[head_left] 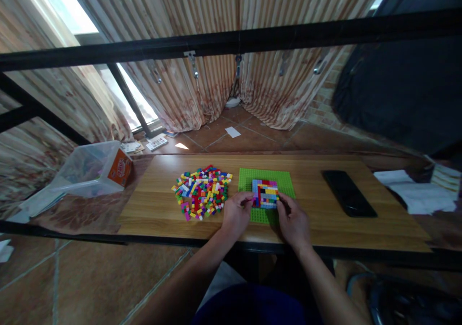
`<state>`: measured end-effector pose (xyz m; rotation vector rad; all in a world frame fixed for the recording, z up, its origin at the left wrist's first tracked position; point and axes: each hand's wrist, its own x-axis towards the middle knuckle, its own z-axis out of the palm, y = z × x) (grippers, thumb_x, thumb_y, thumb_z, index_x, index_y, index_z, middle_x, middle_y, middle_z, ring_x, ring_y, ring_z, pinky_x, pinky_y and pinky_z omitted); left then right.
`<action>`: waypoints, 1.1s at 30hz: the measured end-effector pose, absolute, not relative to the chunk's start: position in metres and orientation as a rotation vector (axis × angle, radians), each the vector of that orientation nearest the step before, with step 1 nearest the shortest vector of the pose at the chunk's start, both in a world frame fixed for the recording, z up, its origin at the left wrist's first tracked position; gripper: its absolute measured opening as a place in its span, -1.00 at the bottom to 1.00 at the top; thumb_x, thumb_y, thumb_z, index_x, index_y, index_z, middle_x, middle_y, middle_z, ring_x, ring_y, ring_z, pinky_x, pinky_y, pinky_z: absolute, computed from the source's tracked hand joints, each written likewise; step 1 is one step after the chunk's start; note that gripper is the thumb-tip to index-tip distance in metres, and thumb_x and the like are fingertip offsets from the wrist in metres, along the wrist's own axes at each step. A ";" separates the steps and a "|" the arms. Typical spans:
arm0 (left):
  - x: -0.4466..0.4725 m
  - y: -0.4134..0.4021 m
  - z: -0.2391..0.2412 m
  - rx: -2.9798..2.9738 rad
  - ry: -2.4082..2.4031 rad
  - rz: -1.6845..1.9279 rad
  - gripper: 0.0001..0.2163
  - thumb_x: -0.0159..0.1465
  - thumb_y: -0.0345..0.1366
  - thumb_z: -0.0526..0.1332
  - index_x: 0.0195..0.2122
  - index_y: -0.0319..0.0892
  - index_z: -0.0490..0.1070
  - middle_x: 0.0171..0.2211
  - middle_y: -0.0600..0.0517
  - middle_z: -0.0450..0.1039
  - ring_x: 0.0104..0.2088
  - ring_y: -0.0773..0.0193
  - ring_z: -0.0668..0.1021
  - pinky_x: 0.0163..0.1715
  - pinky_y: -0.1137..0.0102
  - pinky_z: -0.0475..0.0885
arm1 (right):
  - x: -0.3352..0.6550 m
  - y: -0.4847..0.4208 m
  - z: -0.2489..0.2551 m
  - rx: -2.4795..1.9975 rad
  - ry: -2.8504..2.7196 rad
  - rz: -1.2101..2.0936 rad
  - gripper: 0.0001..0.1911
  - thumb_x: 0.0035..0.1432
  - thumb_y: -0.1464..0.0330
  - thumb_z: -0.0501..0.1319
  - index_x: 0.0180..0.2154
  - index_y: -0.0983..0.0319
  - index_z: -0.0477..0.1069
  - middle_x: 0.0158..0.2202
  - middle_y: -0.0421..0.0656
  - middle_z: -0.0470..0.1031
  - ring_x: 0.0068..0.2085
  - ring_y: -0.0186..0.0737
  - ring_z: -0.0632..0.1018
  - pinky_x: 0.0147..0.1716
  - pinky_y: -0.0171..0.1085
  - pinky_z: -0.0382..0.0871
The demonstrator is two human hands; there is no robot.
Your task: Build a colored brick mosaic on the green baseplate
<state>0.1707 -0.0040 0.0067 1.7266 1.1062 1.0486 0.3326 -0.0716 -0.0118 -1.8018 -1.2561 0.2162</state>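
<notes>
A green baseplate [281, 178] lies on the wooden table [325, 228]. On it sits a flat square panel of small coloured bricks [265, 192], red, blue, yellow, pink and black. My left hand [236, 214] pinches the panel's left edge with curled fingers. My right hand [293, 221] has its fingers closed at the panel's right lower corner. A heap of loose coloured bricks [202, 191] lies just left of my left hand.
A black phone [348, 192] lies on the table's right. White papers [415, 190] rest at the far right end. A clear plastic box with an orange label [97, 168] stands off the left end. A black metal bar [231, 41] crosses above, curtains behind.
</notes>
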 end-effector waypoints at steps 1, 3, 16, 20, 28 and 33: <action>0.171 -0.005 0.007 1.710 1.104 1.054 -0.82 0.18 -0.51 0.20 -0.28 -0.15 0.54 -0.32 0.04 0.57 -0.31 0.33 0.59 -0.23 0.41 0.53 | 0.332 -0.072 -0.011 -1.803 -1.251 0.218 -0.57 0.23 0.13 0.01 -0.04 0.22 0.45 -0.09 0.00 0.54 -0.08 -0.05 0.53 -0.06 -0.04 0.39; 0.170 -0.006 0.008 1.686 1.093 1.063 -0.84 0.18 -0.50 0.21 -0.28 -0.15 0.54 -0.31 0.04 0.58 -0.31 0.33 0.60 -0.22 0.41 0.54 | 0.332 -0.072 -0.010 -1.803 -1.251 0.215 -0.58 0.24 0.14 0.01 -0.03 0.22 0.45 -0.08 0.00 0.54 -0.08 -0.05 0.53 -0.05 -0.04 0.38; 0.175 -0.004 0.012 1.826 1.102 1.023 -0.74 0.13 -0.57 0.19 -0.20 -0.16 0.50 -0.29 0.02 0.55 -0.30 0.33 0.58 -0.23 0.41 0.52 | 0.333 -0.072 -0.011 -1.802 -1.261 0.212 -0.58 0.24 0.15 0.01 -0.04 0.24 0.44 -0.07 0.02 0.53 -0.08 -0.06 0.53 -0.04 -0.05 0.37; 0.172 -0.004 0.011 1.818 1.090 0.995 -0.68 0.10 -0.61 0.18 -0.16 -0.17 0.48 -0.27 0.01 0.53 -0.29 0.34 0.57 -0.19 0.41 0.52 | 0.332 -0.073 -0.010 -1.800 -1.255 0.219 -0.58 0.24 0.15 0.01 -0.04 0.24 0.45 -0.07 0.03 0.53 -0.08 -0.06 0.53 -0.04 -0.05 0.37; 0.169 -0.003 0.004 1.632 1.079 1.016 -0.79 0.19 -0.50 0.16 -0.18 -0.18 0.48 -0.29 0.02 0.55 -0.29 0.32 0.58 -0.21 0.42 0.50 | 0.332 -0.072 -0.012 -1.795 -1.252 0.214 -0.59 0.24 0.16 0.03 -0.04 0.24 0.44 -0.08 0.02 0.54 -0.08 -0.05 0.53 -0.05 -0.05 0.37; 0.173 0.003 0.006 1.562 1.123 0.953 -0.82 0.20 -0.43 0.20 -0.17 -0.19 0.48 -0.34 0.02 0.56 -0.32 0.31 0.59 -0.26 0.43 0.49 | 0.332 -0.072 -0.011 -1.801 -1.257 0.208 -0.60 0.24 0.17 0.04 -0.04 0.26 0.45 -0.08 0.03 0.54 -0.09 -0.05 0.53 -0.05 -0.06 0.38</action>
